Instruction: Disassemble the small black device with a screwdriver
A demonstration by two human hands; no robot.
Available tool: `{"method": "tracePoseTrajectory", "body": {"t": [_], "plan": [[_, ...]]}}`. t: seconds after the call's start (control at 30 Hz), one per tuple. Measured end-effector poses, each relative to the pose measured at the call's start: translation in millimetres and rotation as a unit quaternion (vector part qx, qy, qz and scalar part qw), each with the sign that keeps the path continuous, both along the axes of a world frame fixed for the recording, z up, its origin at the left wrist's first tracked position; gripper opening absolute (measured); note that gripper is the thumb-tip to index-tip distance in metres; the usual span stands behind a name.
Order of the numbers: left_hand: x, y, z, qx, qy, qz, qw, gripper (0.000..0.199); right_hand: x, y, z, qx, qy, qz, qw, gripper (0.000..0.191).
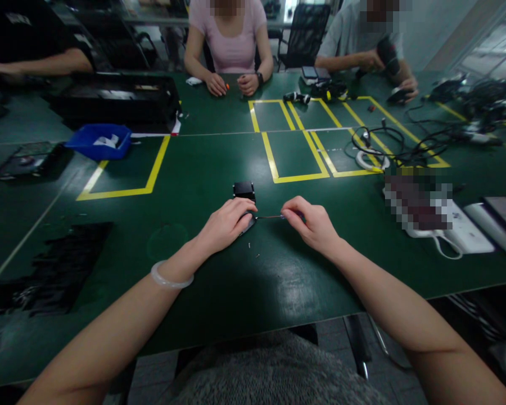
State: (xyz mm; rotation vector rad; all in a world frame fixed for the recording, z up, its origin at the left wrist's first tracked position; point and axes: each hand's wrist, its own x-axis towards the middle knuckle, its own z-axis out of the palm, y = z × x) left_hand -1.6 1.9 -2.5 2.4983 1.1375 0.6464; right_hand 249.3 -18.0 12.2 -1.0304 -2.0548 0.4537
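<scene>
My left hand [224,226] is closed around a small dark grey device [247,225] and keeps it down on the green table. Much of the device is hidden under the fingers. In a pinch, my right hand [314,224] grips a thin screwdriver [270,217], its shaft pointing left and its tip at the device's right end. The screwdriver's handle is mostly covered by my fingers. Just beyond my left fingertips sits a small black box-shaped part [243,189]. Two tiny screws [249,245] lie on the table below the device.
A blue tray [99,143] and a long black case [118,101] stand at the left. Black pieces [71,264] lie at the near left. Cables [398,143] and a white power strip [468,230] are at the right. Several people sit across the table [219,152].
</scene>
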Motion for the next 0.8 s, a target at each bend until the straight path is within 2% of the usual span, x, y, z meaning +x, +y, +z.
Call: {"method": "tracePoseTrajectory", "body": {"t": [0.13, 0.8], "plan": [[0.3, 0.0, 0.2, 0.0, 0.002, -0.002, 1.0, 0.025, -0.9, -0.1, -0.1, 0.002, 0.006, -0.012, 1.0, 0.014], [0.1, -0.3, 0.1, -0.001, 0.001, 0.002, 1.0, 0.026, -0.5, -0.7, 2.4, 0.006, -0.009, 0.009, 1.0, 0.017]]}}
